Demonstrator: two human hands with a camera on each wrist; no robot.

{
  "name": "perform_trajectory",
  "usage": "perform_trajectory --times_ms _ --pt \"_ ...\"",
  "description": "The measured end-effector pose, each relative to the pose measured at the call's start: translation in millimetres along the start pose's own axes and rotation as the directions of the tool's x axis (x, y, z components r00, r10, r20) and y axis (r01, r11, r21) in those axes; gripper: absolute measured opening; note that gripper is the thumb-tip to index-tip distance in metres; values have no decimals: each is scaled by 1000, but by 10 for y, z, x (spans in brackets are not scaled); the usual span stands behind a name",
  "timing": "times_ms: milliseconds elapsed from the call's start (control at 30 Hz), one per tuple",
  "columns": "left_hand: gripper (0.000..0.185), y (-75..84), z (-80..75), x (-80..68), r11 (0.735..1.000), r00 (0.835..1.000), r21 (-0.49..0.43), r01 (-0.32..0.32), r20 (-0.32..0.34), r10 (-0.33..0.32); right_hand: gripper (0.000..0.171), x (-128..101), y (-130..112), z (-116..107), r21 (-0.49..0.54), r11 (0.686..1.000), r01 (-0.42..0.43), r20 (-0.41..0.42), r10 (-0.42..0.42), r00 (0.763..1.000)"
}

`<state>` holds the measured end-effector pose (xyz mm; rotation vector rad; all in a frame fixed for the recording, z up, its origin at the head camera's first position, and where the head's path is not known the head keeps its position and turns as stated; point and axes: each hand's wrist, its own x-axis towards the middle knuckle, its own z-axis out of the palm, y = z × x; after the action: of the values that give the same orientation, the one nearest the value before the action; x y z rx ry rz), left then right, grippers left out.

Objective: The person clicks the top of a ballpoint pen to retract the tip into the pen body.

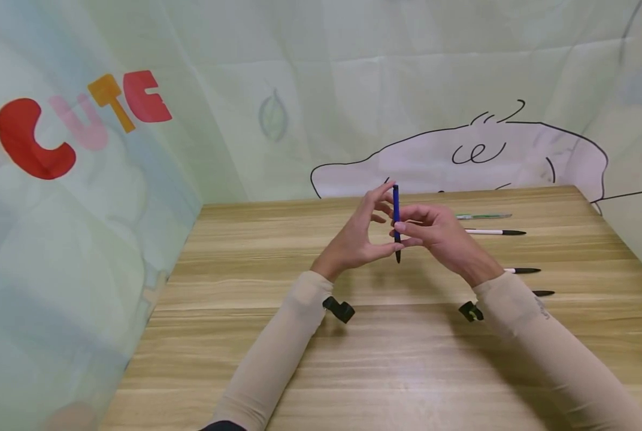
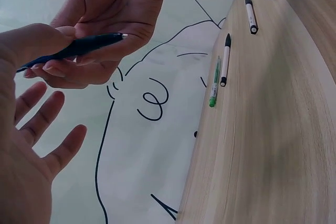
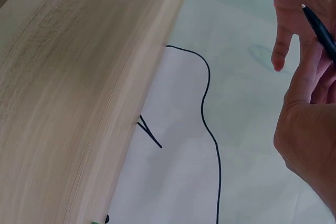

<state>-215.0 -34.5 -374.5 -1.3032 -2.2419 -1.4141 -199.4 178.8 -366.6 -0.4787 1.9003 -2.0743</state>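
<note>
Blue pen (image 1: 396, 221) upright, pinched by right hand (image 1: 434, 233)

Both forearms raised, right hand (image 1: 434, 230) pinching, left hand (image 1: 361, 230) loosely spread alongside.

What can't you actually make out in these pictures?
- Head view: the right forearm hides most of two pens on the table.
- Right wrist view: the right hand and picture edge cut off the blue pen.
- Left wrist view: print on the green pen is too small to read.
</note>
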Motion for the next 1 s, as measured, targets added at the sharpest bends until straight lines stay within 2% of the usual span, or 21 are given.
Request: perform_trajectory --times_ms 233,433,767,1000 --pt "108 -27 -7 -7 1000 1000 -10 -11 6 11 30 10 -1 23 5 1000 8 -1 -8 1000" --pt "108 -33 -1 -5 1000 1000 -19 -17 21 18 17 -9 -9 30 -13 1000 5 -6 -5 1000" --pt "107 -52 -23 -18 999 998 -47 8 59 -6 13 -13 -16 59 84 996 -10 5 9 1000" --pt "108 -46 -39 -21 999 998 -45 12 69 -9 13 -7 -21 65 105 994 -23 10 22 1000"
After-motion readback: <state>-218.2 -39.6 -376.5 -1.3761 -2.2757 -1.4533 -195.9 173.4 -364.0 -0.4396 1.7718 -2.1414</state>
